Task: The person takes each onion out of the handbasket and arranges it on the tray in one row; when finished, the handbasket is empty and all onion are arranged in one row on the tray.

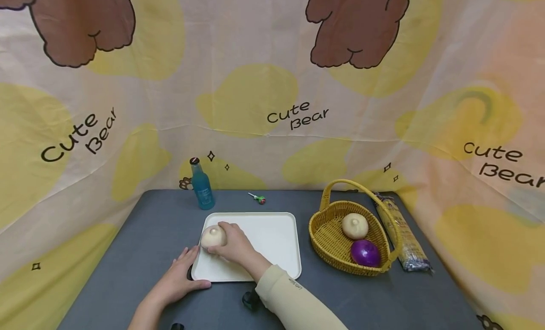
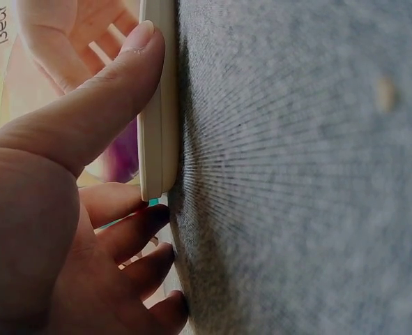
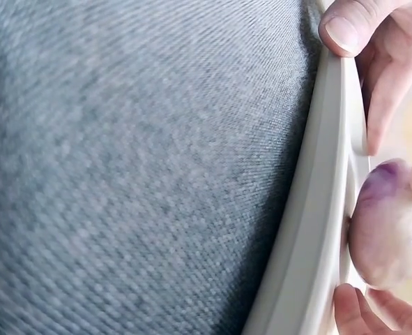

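A white turnip point(image 1: 213, 236) is in my right hand point(image 1: 234, 245), gripped from its right side over the left part of a white tray point(image 1: 268, 240). The right wrist view shows a purple patch on this turnip point(image 3: 387, 227), with fingertips point(image 3: 348, 303) beside it at the rim. My left hand point(image 1: 180, 275) lies against the tray's near left corner. Its thumb point(image 2: 101, 105) rests across the near rim, while the other fingers, spread and fairly straight, reach along the left side.
To the right, a yellow wicker basket point(image 1: 328, 247) holds another white turnip point(image 1: 355, 226) and a shiny purple round vegetable point(image 1: 365, 253). A yellow plastic package point(image 1: 404, 233) lies behind it. Beyond the tray stand a blue bottle point(image 1: 202, 185) and a small lollipop point(image 1: 258, 198). Patterned cloth hangs behind.
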